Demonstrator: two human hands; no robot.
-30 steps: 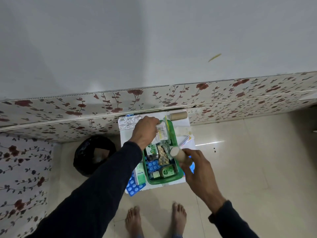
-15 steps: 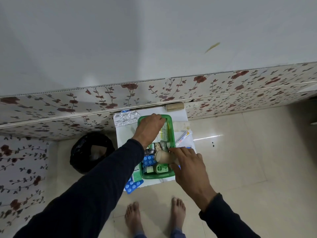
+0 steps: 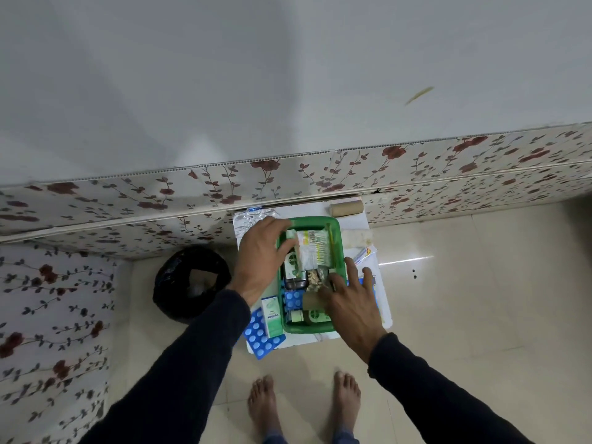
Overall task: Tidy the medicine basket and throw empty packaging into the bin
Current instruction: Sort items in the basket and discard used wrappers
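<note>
Brimming with packets, the green basket [image 3: 336, 225]; left hand [image 3: 259, 257] fingers pinching a packet [image 3: 312, 248]; right hand [image 3: 352, 302] fingers spread.

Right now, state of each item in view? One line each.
Basket: on the white board, crowded with packets.
Left hand: on the basket's left rim, fingers touching a packet.
Right hand: spread flat over the basket's contents.
Bin: open, black liner, left of the board.
Blue pill strip: outside the basket, overhanging the board.
Cardboard roll: lying flat by the wall.
</note>
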